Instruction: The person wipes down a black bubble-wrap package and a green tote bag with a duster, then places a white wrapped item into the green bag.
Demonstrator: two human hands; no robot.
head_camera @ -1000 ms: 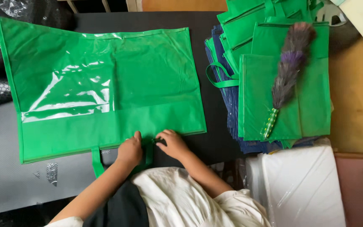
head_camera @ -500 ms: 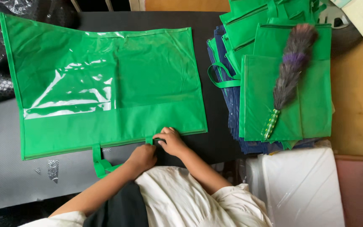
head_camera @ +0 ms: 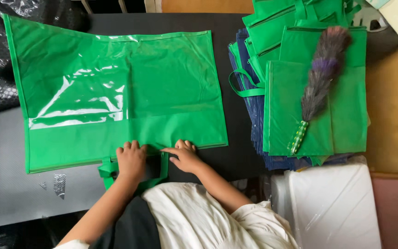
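Both hands are now sitting closer together than a moment ago, the left hand (head_camera: 131, 160) having slid right along the near hem to meet the right hand (head_camera: 186, 157) at the lower middle of the frame. Neither is gripping fully: the left is lying flat with fingers curled over the hem, the right is pressing with its forefinger stretched toward the left one, and between them the green strap handle (head_camera: 163, 166) is looping down off the edge of the dark table (head_camera: 5, 193). The big green bag (head_camera: 116, 92) is lying flat across the left and centre of the frame, and it is looking light, limp and foldable, its non-woven cloth giving some friction while the glossy clear window panel (head_camera: 79, 87) is likely slippery and crease-prone; the hem and strap are seeming the surest places to take hold. Nothing is showing inside it. At the upper right a stack of folded green bags (head_camera: 318, 110) is resting, a feather duster (head_camera: 318, 83) lying on top, with a white wrapped box (head_camera: 332, 207) below it at the lower right.
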